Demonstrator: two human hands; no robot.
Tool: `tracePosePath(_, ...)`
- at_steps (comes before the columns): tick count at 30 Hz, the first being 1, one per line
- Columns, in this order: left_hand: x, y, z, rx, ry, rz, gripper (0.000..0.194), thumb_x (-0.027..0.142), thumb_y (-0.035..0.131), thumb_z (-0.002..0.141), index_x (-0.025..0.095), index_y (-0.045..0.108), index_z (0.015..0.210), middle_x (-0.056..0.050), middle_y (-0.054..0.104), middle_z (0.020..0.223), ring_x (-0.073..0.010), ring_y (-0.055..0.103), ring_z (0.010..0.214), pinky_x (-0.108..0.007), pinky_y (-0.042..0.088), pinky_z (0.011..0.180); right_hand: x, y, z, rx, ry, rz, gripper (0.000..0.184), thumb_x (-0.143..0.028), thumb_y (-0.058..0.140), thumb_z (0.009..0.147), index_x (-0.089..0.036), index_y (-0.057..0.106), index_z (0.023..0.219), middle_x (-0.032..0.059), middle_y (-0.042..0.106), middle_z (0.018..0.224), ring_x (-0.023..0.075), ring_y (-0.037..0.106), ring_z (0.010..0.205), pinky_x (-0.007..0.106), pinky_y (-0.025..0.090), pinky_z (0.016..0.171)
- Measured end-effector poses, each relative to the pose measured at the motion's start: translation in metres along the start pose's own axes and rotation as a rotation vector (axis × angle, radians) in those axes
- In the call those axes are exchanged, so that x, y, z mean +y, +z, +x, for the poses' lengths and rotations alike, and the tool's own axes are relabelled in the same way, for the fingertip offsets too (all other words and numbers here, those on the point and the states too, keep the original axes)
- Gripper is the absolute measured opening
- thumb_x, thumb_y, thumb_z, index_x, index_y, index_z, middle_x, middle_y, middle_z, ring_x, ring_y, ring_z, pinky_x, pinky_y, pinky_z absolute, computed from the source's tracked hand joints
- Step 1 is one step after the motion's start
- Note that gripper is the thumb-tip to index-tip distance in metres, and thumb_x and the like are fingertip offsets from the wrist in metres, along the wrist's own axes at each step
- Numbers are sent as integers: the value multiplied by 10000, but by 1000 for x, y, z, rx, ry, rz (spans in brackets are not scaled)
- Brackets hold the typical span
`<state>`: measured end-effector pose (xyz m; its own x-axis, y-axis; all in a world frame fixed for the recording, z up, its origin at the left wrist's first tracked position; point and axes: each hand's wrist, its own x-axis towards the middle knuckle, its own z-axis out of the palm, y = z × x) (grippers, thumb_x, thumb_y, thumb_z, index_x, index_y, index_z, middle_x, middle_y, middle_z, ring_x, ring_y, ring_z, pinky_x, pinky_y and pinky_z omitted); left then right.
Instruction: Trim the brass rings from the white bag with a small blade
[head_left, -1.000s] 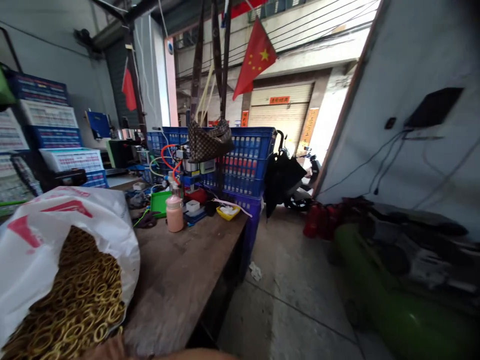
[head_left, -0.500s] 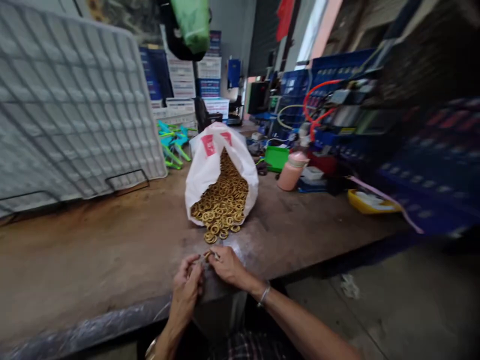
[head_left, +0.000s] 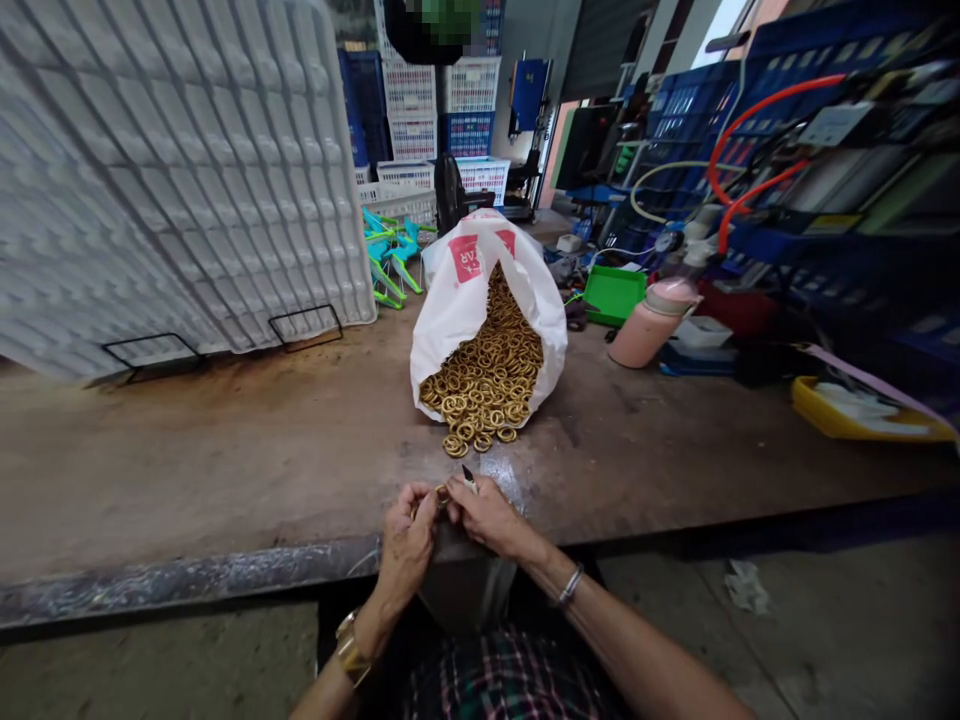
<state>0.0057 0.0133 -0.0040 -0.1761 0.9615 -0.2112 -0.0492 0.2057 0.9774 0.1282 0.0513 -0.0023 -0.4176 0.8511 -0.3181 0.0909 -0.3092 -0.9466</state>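
Note:
A white sack (head_left: 448,345) lies open toward me on the workbench, with brass-coloured rings (head_left: 480,375) spilling from its mouth. Just in front of the spill, my hands meet near the bench edge. My left hand (head_left: 407,540) is closed, fingertips pinching a brass ring (head_left: 441,494). Closed as well, my right hand (head_left: 489,515) touches that ring from the other side. From between its thumb and fingers sticks a small tool with a dark pointed tip (head_left: 468,473); its exact kind does not show.
White moulded trays (head_left: 225,150) in wire stands rise at left. On the right are a pink bottle (head_left: 649,328), a green tray (head_left: 613,295) and a yellow tray (head_left: 847,420). Orange hoses (head_left: 712,165) hang behind them. Stacked crates (head_left: 471,85) stand at the back.
The camera view has shifted, so the bench and sack sit further right and higher. The hands stay together at the ring, and the tool's dark tip now shows above the right hand.

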Motion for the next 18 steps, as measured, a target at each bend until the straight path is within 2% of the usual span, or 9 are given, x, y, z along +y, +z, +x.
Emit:
tracePosePath(5,5,6,-6,-14,-18,-11,322,485,565,734,168,509,760,55,463,543,-51,345,412,-165,259,387,4,1,5,29,21,107,331,-515,447,768,-194,447,688,-97,440,468,26,212,270,175,169,287)
tracePosePath(9,8,6,-10,-34,-57,-7,347,491,549,739,161,528,847,49,469,569,-55,373,424,-164,268,386,5,0,5,90,-20,3,258,-424,494,765,-180,481,681,-95,404,457,28,263,317,174,200,333)
tracePosePath(14,7,4,-11,-65,-85,21,340,504,538,742,165,504,737,54,448,553,-54,374,426,-163,271,386,4,1,3,123,-64,-74,193,-355,533,744,-174,510,679,-88,393,462,41,298,379,177,236,383)
tracePosePath(18,8,2,-12,-104,-110,-12,321,487,537,755,169,496,749,62,445,559,-49,363,417,-161,271,387,6,0,4,107,-83,-55,218,-356,485,768,-178,489,642,-77,399,464,48,294,391,182,234,393)
